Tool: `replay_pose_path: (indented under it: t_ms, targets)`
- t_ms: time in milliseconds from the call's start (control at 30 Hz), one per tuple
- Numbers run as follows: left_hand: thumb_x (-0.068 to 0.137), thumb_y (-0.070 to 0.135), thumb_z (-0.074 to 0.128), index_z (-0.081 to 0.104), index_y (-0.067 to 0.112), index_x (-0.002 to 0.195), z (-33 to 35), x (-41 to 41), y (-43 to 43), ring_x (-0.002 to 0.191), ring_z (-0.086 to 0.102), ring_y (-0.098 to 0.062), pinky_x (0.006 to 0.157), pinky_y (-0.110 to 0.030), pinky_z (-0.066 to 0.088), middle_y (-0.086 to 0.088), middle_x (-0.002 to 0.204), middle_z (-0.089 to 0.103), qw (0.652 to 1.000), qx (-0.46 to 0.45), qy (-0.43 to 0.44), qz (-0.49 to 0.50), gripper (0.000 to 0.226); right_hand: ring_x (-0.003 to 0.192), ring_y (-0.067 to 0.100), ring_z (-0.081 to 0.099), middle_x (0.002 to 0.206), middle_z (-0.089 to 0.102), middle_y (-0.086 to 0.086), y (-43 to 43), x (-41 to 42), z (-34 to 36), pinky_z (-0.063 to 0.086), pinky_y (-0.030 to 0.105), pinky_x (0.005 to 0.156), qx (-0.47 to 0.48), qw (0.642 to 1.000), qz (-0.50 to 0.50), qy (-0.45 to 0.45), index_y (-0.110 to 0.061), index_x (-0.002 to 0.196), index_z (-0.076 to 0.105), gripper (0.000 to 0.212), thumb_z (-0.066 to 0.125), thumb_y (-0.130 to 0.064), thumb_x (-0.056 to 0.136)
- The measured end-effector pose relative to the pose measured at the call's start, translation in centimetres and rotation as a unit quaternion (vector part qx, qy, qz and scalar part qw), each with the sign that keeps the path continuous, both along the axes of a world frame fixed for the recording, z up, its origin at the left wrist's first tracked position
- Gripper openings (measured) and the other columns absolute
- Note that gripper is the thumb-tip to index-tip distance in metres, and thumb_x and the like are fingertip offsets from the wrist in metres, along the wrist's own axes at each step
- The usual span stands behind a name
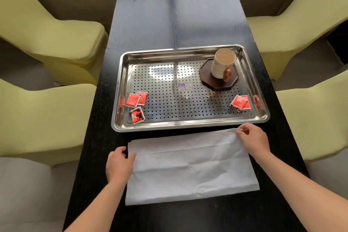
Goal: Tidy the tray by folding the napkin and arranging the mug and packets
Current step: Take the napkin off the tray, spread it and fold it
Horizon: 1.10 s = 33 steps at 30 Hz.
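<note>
Napkin (190,167): lying flat on table, getting folded
Right hand (253,138): pinching far corner to lift it
Left hand (119,164): fingers loose, pressing edge so it is staying put

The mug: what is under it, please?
The mug stands on a dark octagonal coaster, which lies on the perforated steel tray. The tray surface beneath the coaster is covered.

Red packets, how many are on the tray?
5: three packets at the tray's near-left corner, two overlapping at its near-right. Red patches on the walls look like reflections.
</note>
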<state>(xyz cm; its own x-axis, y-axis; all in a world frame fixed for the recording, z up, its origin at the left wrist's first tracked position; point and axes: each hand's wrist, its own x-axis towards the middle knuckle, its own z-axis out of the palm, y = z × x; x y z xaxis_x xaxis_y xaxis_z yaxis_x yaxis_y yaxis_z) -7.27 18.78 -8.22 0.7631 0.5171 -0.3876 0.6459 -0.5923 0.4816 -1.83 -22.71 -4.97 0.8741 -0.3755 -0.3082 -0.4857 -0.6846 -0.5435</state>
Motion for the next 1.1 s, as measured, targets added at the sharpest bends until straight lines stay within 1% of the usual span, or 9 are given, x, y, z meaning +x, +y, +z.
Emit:
replay_pose_path:
  t_ms: [133, 233, 333, 400, 500, 567, 633, 867, 1100]
  targets:
    - [0.09, 0.034, 0.069, 0.051, 0.016, 0.137, 0.5, 0.3, -0.7, 0.094, 0.053, -0.02, 0.072, -0.035, 0.047, -0.01, 0.12, 0.053, 0.998, 0.043, 0.021, -0.039, 0.054, 0.085, 0.02, 0.062, 0.089, 0.069, -0.002, 0.0, 0.4, -0.9, 0.044, 0.031, 0.067, -0.007, 0.999, 0.006, 0.034, -0.023, 0.089, 0.068, 0.008, 0.067, -0.029, 0.092]
    - [0.088, 0.034, 0.069, 0.05, 0.015, 0.137, 0.9, -0.4, -1.5, 0.094, 0.044, -0.017, 0.075, -0.032, 0.045, -0.009, 0.116, 0.049, 0.982, 0.143, -0.002, -0.121, 0.055, 0.099, 0.024, 0.06, 0.108, 0.067, 0.004, 0.3, 0.0, -1.1, 0.047, 0.035, 0.079, -0.032, 0.999, 0.019, 0.032, -0.016, 0.115, 0.066, 0.026, 0.066, -0.03, 0.093]
    - [0.089, 0.034, 0.066, 0.052, 0.015, 0.135, 0.4, -2.1, -3.1, 0.114, 0.05, -0.026, 0.095, -0.041, 0.048, -0.013, 0.129, 0.05, 0.944, 0.201, -0.074, -0.25, 0.053, 0.115, 0.027, 0.054, 0.124, 0.062, 0.006, 1.7, -2.5, -0.4, 0.046, 0.036, 0.091, -0.103, 0.989, 0.094, -0.04, -0.012, 0.125, 0.063, 0.035, 0.068, -0.023, 0.092]
    - [0.092, 0.042, 0.057, 0.047, 0.017, 0.142, -0.3, -3.6, -4.7, 0.138, 0.039, -0.035, 0.114, -0.049, 0.031, -0.018, 0.147, 0.042, 0.916, 0.209, -0.093, -0.329, 0.056, 0.124, 0.031, 0.053, 0.133, 0.06, 0.01, 3.7, -5.2, -0.5, 0.047, 0.045, 0.102, -0.149, 0.966, 0.189, -0.093, -0.008, 0.127, 0.064, 0.041, 0.072, -0.017, 0.088]
    - [0.094, 0.06, 0.032, 0.03, 0.024, 0.154, -1.5, -5.9, -6.7, 0.151, 0.014, -0.036, 0.12, -0.054, 0.008, -0.016, 0.163, 0.02, 0.892, 0.195, -0.069, -0.403, 0.07, 0.137, 0.035, 0.046, 0.149, 0.05, 0.009, 7.9, -9.1, -1.8, 0.041, 0.053, 0.111, -0.176, 0.92, 0.324, -0.13, -0.012, 0.136, 0.059, 0.05, 0.068, -0.028, 0.09]
    - [0.092, 0.066, 0.03, 0.024, 0.027, 0.156, -2.5, -7.3, -7.4, 0.152, 0.007, -0.034, 0.119, -0.058, 0.007, -0.014, 0.165, 0.012, 0.892, 0.188, -0.039, -0.409, 0.076, 0.148, 0.029, 0.029, 0.161, 0.032, 0.0, 10.8, -10.8, -2.7, 0.023, 0.05, 0.119, -0.17, 0.902, 0.388, -0.087, -0.021, 0.149, 0.042, 0.057, 0.044, -0.045, 0.098]
    - [0.091, 0.069, 0.031, 0.022, 0.027, 0.157, -3.3, -8.1, -7.4, 0.153, 0.004, -0.034, 0.118, -0.06, 0.006, -0.013, 0.166, 0.008, 0.898, 0.193, -0.016, -0.395, 0.079, 0.152, 0.027, 0.017, 0.165, 0.02, -0.003, 12.8, -11.6, -3.8, 0.012, 0.049, 0.117, -0.176, 0.882, 0.432, -0.058, -0.025, 0.154, 0.03, 0.06, 0.033, -0.053, 0.1]
    - [0.09, 0.069, 0.03, 0.026, 0.024, 0.156, -4.6, -8.6, -7.0, 0.152, 0.006, -0.035, 0.117, -0.063, 0.008, -0.013, 0.166, 0.007, 0.894, 0.207, -0.01, -0.397, 0.08, 0.153, 0.029, 0.01, 0.167, 0.011, -0.001, 11.7, -11.1, -5.4, 0.009, 0.053, 0.116, -0.235, 0.843, 0.484, -0.001, -0.026, 0.157, 0.024, 0.068, 0.029, -0.062, 0.1]
    - [0.098, 0.059, 0.019, 0.023, 0.02, 0.157, -4.3, -8.8, -8.5, 0.153, 0.005, -0.033, 0.117, -0.062, 0.012, -0.014, 0.166, 0.004, 0.891, 0.202, -0.023, -0.405, 0.071, 0.154, 0.027, 0.0, 0.168, 0.001, -0.001, 15.1, -12.6, -6.0, 0.004, 0.053, 0.119, -0.202, 0.845, 0.494, -0.015, -0.023, 0.159, 0.014, 0.066, 0.022, -0.058, 0.104]
